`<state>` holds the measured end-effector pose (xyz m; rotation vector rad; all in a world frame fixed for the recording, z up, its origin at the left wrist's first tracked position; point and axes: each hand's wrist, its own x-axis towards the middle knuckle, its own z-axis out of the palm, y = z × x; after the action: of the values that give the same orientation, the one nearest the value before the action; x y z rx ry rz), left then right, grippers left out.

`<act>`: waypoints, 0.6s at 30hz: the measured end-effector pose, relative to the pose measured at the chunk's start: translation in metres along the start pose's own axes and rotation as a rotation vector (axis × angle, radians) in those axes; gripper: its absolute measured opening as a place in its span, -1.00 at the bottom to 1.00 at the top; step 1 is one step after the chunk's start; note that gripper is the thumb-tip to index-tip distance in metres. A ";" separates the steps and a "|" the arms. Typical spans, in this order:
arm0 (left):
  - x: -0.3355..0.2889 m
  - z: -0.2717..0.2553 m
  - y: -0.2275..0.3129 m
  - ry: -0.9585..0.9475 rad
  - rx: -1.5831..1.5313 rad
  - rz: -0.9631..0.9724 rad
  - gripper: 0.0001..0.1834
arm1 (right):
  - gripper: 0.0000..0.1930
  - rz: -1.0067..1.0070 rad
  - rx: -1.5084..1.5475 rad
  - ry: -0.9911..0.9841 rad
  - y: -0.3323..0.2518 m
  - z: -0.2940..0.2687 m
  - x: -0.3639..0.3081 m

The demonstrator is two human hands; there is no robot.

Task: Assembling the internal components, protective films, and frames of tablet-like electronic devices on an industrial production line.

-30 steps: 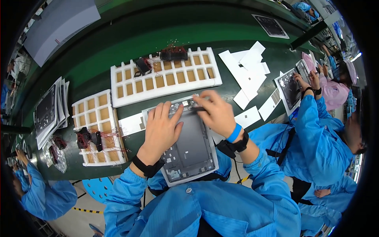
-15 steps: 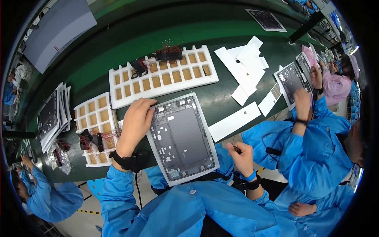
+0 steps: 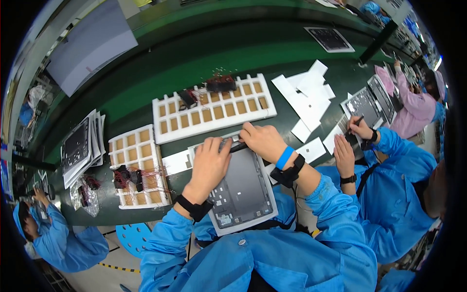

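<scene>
Half a second earlier the right hand had been down by the worker's lap, pinching something small and dark; now it was back at the far edge of the dark grey, flat, tablet-shaped housing. The left hand had come in from the far left corner to meet it. That put both sets of fingertips on one spot, so I judged the work in hand to be fine fitting or pressing along that end.

The left fingers lay loosely bent over the edge; whether they gripped anything I couldn't tell. The right hand was partly closed, thumb and fingers drawn together beside a short dark strip, but its hold was hidden from me.

The housing lay inner side up on a white backing sheet, its near end reaching toward the worker's lap. Just beyond it stood a long white foam tray with tan-bottomed compartments.
</scene>
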<state>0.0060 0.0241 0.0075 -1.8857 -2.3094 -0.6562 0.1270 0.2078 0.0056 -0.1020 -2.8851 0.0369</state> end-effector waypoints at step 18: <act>0.047 -0.045 -0.062 0.254 -0.478 -0.382 -0.73 | -0.83 0.400 0.831 0.157 -0.026 -0.031 0.030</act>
<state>-0.0733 0.0406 0.0469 -1.3796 -2.5116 -1.5109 0.1042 0.1846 0.0439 -0.4816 -2.4135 1.2020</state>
